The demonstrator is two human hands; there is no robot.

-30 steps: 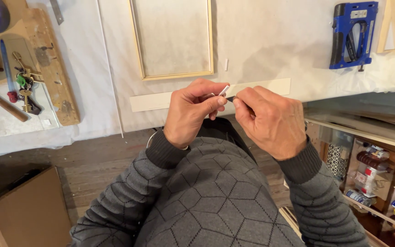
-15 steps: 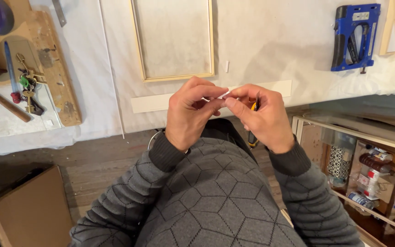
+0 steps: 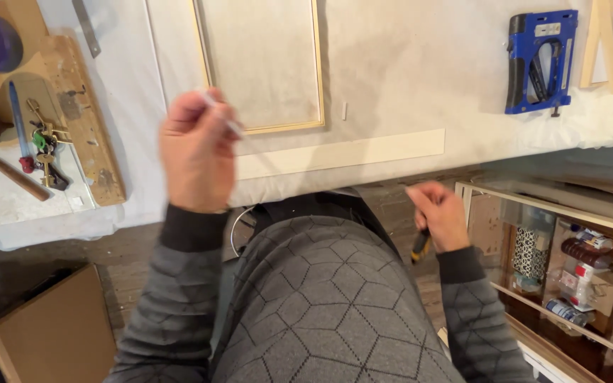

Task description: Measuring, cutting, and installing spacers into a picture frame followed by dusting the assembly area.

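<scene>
Hands parted; left hand (image 3: 194, 152) pinches white strip (image 3: 220, 113)

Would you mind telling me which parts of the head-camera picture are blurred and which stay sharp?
In the head view, the left hand is motion-smeared, as is the thin pale piece it pinches; the right hand is softer too. The blue staple gun, the wooden frame and the key bunch stay crisp. Lighting is even, without glare.
</scene>
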